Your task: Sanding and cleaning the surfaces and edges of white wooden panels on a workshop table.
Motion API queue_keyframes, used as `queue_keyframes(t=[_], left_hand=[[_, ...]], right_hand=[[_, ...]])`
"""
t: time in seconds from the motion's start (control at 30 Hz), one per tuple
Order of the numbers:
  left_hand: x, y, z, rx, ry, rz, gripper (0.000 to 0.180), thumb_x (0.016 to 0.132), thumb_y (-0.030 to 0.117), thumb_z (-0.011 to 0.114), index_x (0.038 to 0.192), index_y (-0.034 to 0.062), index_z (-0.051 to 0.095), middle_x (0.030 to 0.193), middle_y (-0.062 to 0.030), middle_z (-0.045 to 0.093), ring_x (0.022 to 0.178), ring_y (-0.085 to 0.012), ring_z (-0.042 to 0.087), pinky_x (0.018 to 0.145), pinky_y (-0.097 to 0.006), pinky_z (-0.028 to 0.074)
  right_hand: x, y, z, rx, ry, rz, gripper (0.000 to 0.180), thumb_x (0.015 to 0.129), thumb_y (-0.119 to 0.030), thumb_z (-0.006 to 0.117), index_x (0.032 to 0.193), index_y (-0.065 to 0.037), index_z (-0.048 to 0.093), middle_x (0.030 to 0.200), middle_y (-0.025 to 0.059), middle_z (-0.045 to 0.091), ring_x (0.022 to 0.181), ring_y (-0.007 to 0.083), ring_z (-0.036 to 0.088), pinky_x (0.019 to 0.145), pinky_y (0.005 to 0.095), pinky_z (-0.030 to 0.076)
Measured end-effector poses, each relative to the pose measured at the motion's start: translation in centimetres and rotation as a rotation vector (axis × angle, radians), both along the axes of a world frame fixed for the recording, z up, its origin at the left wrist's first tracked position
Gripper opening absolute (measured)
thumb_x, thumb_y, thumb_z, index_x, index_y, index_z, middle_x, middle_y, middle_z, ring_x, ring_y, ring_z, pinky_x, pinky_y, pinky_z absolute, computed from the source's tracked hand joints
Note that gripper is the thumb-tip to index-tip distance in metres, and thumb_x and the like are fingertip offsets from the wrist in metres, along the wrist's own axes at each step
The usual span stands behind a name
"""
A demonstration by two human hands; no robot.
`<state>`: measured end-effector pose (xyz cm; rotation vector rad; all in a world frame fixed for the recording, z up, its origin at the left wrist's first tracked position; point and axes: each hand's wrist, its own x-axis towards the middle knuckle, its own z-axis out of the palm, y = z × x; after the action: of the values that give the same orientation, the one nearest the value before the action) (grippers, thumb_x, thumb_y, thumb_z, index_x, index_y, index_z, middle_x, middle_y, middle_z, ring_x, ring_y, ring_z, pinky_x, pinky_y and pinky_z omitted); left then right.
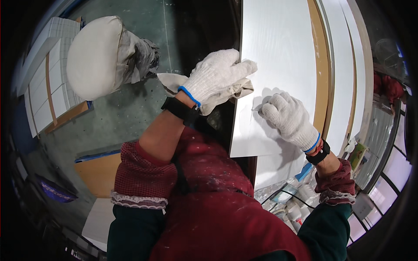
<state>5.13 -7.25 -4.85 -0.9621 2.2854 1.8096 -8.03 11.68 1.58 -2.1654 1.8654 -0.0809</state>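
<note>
My left hand (pixel 220 75), in a white knitted glove with a blue cuff, is closed on a beige cloth (pixel 213 102) at the left edge of a white board (pixel 278 52). Part of the cloth hangs out beyond the wrist. Over the board's near part is my right hand (pixel 289 119), gloved the same way, fingers curled in. A thin, metallic-looking tip (pixel 255 110) pokes out between its thumb and fingers, while the rest of that tool is hidden in the glove. Fine marks show on the board's surface close to the tip.
A round stool with a cream padded seat (pixel 93 58) stands at the left. Behind it is a stack of white panels (pixel 50 87). More boards (pixel 344 65) lie along the right. Bottles and a black cable (pixel 300 199) sit below the board's near end.
</note>
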Motion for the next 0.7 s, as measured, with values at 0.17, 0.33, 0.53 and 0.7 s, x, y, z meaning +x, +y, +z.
queue_keyframes(t=[0.17,0.33,0.53,0.7], left_hand=[[0.0,0.0,0.3,-0.091,0.016,-0.026,0.046,0.090,0.040,0.065,0.081,-0.0051,0.062,0.068,-0.0127,0.062,0.062,-0.0203,0.058,0.059,-0.036,0.049],[0.1,0.0,0.0,-0.042,0.020,-0.014,0.048,0.090,0.042,0.064,0.080,-0.0051,0.062,0.068,-0.0147,0.062,0.063,-0.0224,0.060,0.061,-0.038,0.049],[0.0,-0.2,0.4,-0.097,-0.007,-0.036,0.049,0.090,0.043,0.064,0.080,-0.0045,0.062,0.068,-0.0140,0.062,0.065,-0.0220,0.060,0.063,-0.038,0.050],[0.2,0.2,-0.3,0.027,0.051,0.031,0.049,0.090,0.043,0.064,0.080,-0.0046,0.062,0.066,-0.0125,0.060,0.064,-0.0206,0.059,0.063,-0.037,0.049]], right_hand=[[-0.1,-0.4,-0.6,-0.054,0.067,-0.091,0.025,0.073,-0.009,0.069,0.095,-0.014,0.058,0.090,0.0048,0.057,0.079,0.0264,0.060,0.062,0.0388,0.051],[0.2,-0.1,0.0,-0.008,-0.002,-0.004,0.019,0.079,-0.011,0.067,0.096,-0.013,0.059,0.091,0.0053,0.059,0.080,0.0270,0.061,0.064,0.0391,0.052],[0.3,-0.3,0.1,0.141,0.139,-0.108,0.017,0.082,-0.013,0.063,0.099,-0.013,0.061,0.095,0.0071,0.062,0.084,0.0271,0.062,0.066,0.0390,0.055],[-0.4,-0.9,-0.3,0.006,0.125,-0.125,0.017,0.082,-0.013,0.064,0.099,-0.013,0.061,0.092,0.0066,0.061,0.083,0.0262,0.063,0.064,0.0374,0.055]])
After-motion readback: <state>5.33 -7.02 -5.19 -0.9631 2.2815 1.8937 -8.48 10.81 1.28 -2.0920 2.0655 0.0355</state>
